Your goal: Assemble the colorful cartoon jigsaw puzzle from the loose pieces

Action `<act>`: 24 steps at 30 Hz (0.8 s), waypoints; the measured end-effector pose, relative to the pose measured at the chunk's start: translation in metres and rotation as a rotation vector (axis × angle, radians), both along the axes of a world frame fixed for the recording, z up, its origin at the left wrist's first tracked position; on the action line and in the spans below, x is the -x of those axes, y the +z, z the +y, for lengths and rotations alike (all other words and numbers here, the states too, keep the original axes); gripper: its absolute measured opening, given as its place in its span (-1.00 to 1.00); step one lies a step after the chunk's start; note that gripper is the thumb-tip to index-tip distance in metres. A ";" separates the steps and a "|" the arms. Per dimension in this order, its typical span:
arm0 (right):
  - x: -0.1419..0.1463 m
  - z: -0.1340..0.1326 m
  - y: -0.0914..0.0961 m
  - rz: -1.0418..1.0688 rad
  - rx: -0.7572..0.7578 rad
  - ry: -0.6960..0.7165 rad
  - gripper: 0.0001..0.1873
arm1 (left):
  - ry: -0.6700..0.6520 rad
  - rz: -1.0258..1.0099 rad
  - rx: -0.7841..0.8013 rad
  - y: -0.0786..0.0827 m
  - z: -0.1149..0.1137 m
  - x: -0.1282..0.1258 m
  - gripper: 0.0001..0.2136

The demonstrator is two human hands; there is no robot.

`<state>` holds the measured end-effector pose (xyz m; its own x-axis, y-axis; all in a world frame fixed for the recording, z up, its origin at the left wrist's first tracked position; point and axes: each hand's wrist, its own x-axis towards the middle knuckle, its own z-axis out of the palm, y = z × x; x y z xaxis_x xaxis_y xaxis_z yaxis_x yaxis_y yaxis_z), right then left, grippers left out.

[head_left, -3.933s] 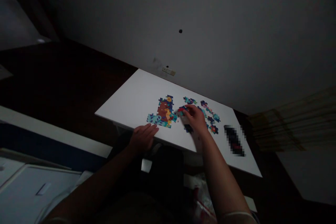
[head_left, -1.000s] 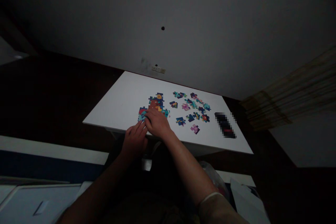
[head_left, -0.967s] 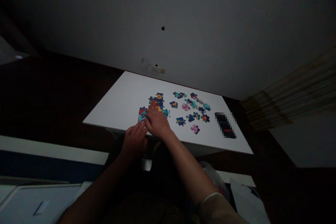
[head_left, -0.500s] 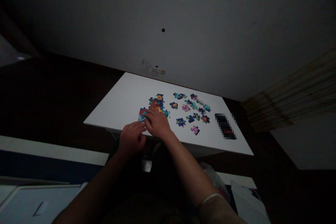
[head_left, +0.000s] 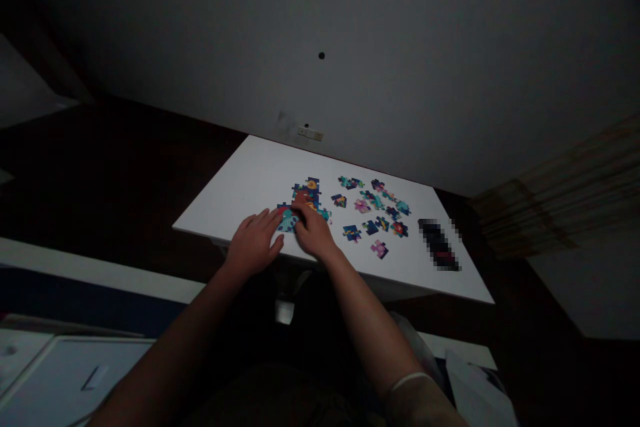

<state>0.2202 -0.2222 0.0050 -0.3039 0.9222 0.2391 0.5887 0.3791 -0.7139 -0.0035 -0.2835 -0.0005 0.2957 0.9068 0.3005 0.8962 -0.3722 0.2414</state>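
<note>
A partly joined jigsaw puzzle [head_left: 303, 196] lies on the white table, in dark blue, brown and orange. At its near left corner is a teal and red puzzle section [head_left: 287, 221], between my two hands. My left hand [head_left: 254, 241] lies along that section's left side, fingers stretched out and thumb apart, fingertips touching its edge. Over the puzzle's near part rests my right hand [head_left: 314, 232], its fingers bent loosely onto the pieces and covering some of them. No piece shows lifted in either hand.
Several loose puzzle pieces [head_left: 370, 199] are scattered right of my hands, a pink piece [head_left: 379, 249] nearest me. A blurred-out dark object [head_left: 439, 245] lies near the right end of the white table [head_left: 225, 187]. The wall [head_left: 320, 100] stands behind its far edge.
My left hand has opened out from a curled pose and moved its fingers onto the puzzle's left edge. My right hand has drawn back rightward, uncovering the teal section. The view has shifted slightly.
</note>
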 end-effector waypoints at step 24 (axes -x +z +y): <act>0.001 -0.001 0.006 0.052 -0.016 -0.027 -0.49 | 0.012 -0.018 0.015 0.010 0.017 -0.003 -0.38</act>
